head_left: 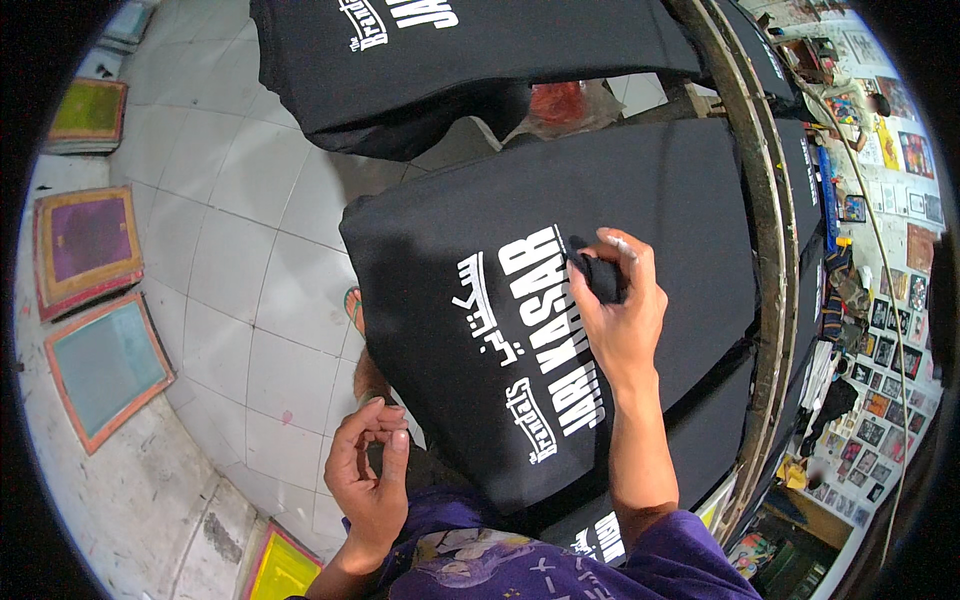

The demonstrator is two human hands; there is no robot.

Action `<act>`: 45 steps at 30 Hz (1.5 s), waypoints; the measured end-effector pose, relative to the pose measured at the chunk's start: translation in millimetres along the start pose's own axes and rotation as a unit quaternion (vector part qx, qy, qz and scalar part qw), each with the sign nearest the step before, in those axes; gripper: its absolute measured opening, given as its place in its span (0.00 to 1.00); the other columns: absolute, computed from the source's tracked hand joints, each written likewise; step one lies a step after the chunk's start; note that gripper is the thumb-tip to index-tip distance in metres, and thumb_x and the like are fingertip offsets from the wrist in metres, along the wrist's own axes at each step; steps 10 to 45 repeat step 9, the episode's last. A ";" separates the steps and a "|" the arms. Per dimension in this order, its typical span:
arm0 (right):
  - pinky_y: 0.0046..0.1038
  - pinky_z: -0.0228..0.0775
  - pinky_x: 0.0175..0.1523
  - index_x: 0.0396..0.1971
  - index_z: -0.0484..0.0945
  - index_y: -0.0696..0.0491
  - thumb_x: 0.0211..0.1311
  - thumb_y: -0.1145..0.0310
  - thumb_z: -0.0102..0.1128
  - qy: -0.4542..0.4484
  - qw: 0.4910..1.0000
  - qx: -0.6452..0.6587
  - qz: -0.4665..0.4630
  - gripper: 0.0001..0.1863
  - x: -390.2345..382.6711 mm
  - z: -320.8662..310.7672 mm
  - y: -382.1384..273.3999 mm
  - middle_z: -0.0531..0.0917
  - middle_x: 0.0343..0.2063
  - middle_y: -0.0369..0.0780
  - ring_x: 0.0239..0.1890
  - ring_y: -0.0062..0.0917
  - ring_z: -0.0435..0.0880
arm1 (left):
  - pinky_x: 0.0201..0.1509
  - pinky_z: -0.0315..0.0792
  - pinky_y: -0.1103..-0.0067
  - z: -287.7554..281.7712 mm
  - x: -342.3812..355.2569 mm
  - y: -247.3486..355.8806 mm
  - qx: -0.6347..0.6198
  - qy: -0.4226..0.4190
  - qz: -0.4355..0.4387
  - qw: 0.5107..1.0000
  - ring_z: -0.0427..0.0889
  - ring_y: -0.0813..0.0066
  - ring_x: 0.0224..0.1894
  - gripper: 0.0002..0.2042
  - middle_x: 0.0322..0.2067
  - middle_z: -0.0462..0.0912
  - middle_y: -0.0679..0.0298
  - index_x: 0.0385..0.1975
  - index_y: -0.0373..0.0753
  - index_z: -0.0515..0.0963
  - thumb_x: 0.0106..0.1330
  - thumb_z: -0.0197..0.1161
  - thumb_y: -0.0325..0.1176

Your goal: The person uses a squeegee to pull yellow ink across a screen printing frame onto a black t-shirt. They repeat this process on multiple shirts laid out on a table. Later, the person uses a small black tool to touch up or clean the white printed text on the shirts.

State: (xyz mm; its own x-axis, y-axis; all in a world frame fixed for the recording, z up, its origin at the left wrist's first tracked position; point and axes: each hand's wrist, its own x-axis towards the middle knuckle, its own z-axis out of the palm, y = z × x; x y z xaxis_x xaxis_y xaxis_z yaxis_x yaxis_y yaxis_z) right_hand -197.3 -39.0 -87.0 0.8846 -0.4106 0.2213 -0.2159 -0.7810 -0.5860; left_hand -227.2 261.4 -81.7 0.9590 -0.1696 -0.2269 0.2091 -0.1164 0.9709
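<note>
A black T-shirt [650, 190] with white printed lettering lies stretched flat in front of me, tapering toward its left end. Over the print, at the right of the lettering, my right hand [625, 300] is closed around a small wad of black cloth [600, 278]. White smears mark a fingertip of that hand. My left hand [370, 470] hangs off the shirt's near left side, apart from it, fingers loosely curled with a gap to the thumb. Nothing shows in it. Part of the lettering is hidden under my right wrist.
Another printed black shirt [480, 60] lies beyond, and one more [590, 530] close to my body. A long rail [775, 260] runs along the right ends. Framed screens [110, 370] lean at the left beside the tiled floor [230, 270]. A red plastic bag [565, 105] sits between shirts.
</note>
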 end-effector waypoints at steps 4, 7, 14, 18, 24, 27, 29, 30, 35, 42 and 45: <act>0.30 0.81 0.52 0.54 0.76 0.53 0.56 0.78 0.75 0.028 0.999 0.020 0.015 0.26 9.2 1.9 -0.1 0.88 0.42 0.44 0.47 0.30 0.91 | 0.49 0.77 0.78 0.2 -1.1 0.9 0.009 -0.001 -0.003 1.000 0.83 0.75 0.43 0.16 0.44 0.84 0.54 0.59 0.30 0.75 0.72 0.62 0.22; 0.29 0.80 0.54 0.55 0.76 0.53 0.56 0.77 0.75 0.041 0.998 0.041 0.038 0.26 8.8 -3.1 -4.6 0.89 0.42 0.43 0.48 0.28 0.90 | 0.49 0.77 0.78 0.3 -2.0 0.8 0.002 0.009 -0.013 1.000 0.83 0.74 0.44 0.17 0.44 0.84 0.54 0.59 0.30 0.75 0.72 0.62 0.22; 0.29 0.80 0.54 0.56 0.76 0.53 0.56 0.77 0.75 0.032 0.998 0.034 0.041 0.27 5.0 -4.7 -5.7 0.89 0.42 0.43 0.48 0.28 0.90 | 0.49 0.77 0.78 1.1 -2.2 -0.3 -0.003 0.013 -0.017 1.000 0.83 0.74 0.44 0.17 0.44 0.84 0.54 0.59 0.30 0.75 0.72 0.62 0.22; 0.29 0.80 0.54 0.56 0.76 0.53 0.56 0.77 0.75 0.032 0.998 0.034 0.041 0.27 5.0 -4.7 -5.7 0.89 0.42 0.43 0.48 0.28 0.90 | 0.49 0.77 0.78 1.1 -2.2 -0.3 -0.003 0.013 -0.017 1.000 0.83 0.74 0.44 0.17 0.44 0.84 0.54 0.59 0.30 0.75 0.72 0.62 0.22; 0.29 0.80 0.54 0.56 0.76 0.53 0.56 0.77 0.75 0.032 0.998 0.034 0.041 0.27 5.0 -4.7 -5.7 0.89 0.42 0.43 0.48 0.28 0.90 | 0.49 0.77 0.78 1.1 -2.2 -0.3 -0.003 0.013 -0.017 1.000 0.83 0.74 0.44 0.17 0.44 0.84 0.54 0.59 0.30 0.75 0.72 0.62 0.22; 0.29 0.80 0.54 0.56 0.76 0.53 0.56 0.77 0.75 0.032 0.998 0.034 0.041 0.27 5.0 -4.7 -5.7 0.89 0.42 0.43 0.48 0.28 0.90 | 0.49 0.77 0.78 1.1 -2.2 -0.3 -0.003 0.013 -0.017 1.000 0.83 0.74 0.44 0.17 0.44 0.84 0.54 0.59 0.30 0.75 0.72 0.62 0.22; 0.29 0.80 0.54 0.56 0.76 0.53 0.56 0.77 0.75 0.032 0.998 0.034 0.041 0.27 5.0 -4.7 -5.7 0.89 0.42 0.43 0.48 0.28 0.90 | 0.49 0.77 0.78 1.1 -2.2 -0.3 -0.003 0.013 -0.017 1.000 0.83 0.74 0.44 0.17 0.44 0.84 0.54 0.59 0.30 0.75 0.72 0.62 0.22; 0.29 0.80 0.54 0.56 0.76 0.53 0.56 0.77 0.75 0.032 0.998 0.034 0.041 0.27 5.0 -4.7 -5.7 0.89 0.42 0.43 0.48 0.28 0.90 | 0.49 0.77 0.78 1.1 -2.2 -0.3 -0.003 0.013 -0.017 1.000 0.83 0.74 0.44 0.17 0.44 0.84 0.54 0.59 0.30 0.75 0.72 0.62 0.22; 0.29 0.80 0.54 0.56 0.76 0.53 0.56 0.77 0.75 0.032 0.998 0.034 0.041 0.27 5.0 -4.7 -5.7 0.89 0.42 0.43 0.48 0.28 0.90 | 0.49 0.77 0.78 1.1 -2.2 -0.3 -0.003 0.013 -0.017 1.000 0.83 0.74 0.44 0.17 0.44 0.84 0.54 0.59 0.30 0.75 0.72 0.62 0.22; 0.29 0.80 0.54 0.56 0.76 0.53 0.56 0.77 0.75 0.032 0.998 0.034 0.041 0.27 5.0 -4.7 -5.7 0.89 0.42 0.43 0.48 0.28 0.90 | 0.49 0.77 0.78 1.1 -2.2 -0.3 -0.003 0.013 -0.017 1.000 0.83 0.74 0.44 0.17 0.44 0.84 0.54 0.59 0.30 0.75 0.72 0.62 0.22; 0.29 0.80 0.54 0.56 0.76 0.53 0.56 0.77 0.75 0.032 0.998 0.034 0.041 0.27 5.0 -4.7 -5.7 0.89 0.42 0.43 0.48 0.28 0.90 | 0.49 0.77 0.78 1.1 -2.2 -0.3 -0.003 0.013 -0.017 1.000 0.83 0.74 0.44 0.17 0.44 0.84 0.54 0.59 0.30 0.75 0.72 0.62 0.22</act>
